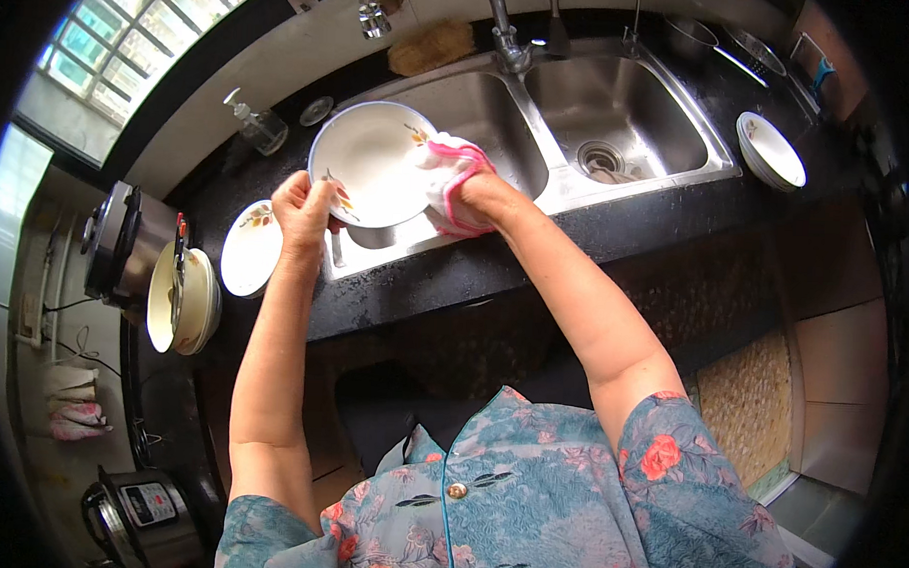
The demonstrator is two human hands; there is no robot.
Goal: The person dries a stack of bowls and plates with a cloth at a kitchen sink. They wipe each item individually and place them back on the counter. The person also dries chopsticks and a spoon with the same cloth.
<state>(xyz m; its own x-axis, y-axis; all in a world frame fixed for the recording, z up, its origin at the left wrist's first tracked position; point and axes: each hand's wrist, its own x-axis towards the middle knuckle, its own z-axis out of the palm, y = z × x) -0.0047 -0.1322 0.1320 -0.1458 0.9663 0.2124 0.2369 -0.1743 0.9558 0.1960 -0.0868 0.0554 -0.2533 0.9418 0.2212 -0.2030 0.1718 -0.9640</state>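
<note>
A white ceramic plate with a leaf pattern and a blue rim (376, 157) is held up over the left basin of a steel double sink (567, 184). My left hand (305, 207) grips its left edge, thumb on the upper face. My right hand (469, 191) is wrapped in a white cloth with pink edging (447, 163), and the cloth rests against the plate's right edge. The fingers inside the cloth are hidden. Just left of my left hand, a stack of white dishes with a similar pattern (251, 254) lies on the black counter.
Stacked bowls with utensils (187, 305) and a steel cooker (137, 235) stand at the left. Behind the sink are a soap pump bottle (263, 131), a faucet (511, 49) and a brown fibrous pad (431, 46). More stacked bowls (774, 152) sit at the right.
</note>
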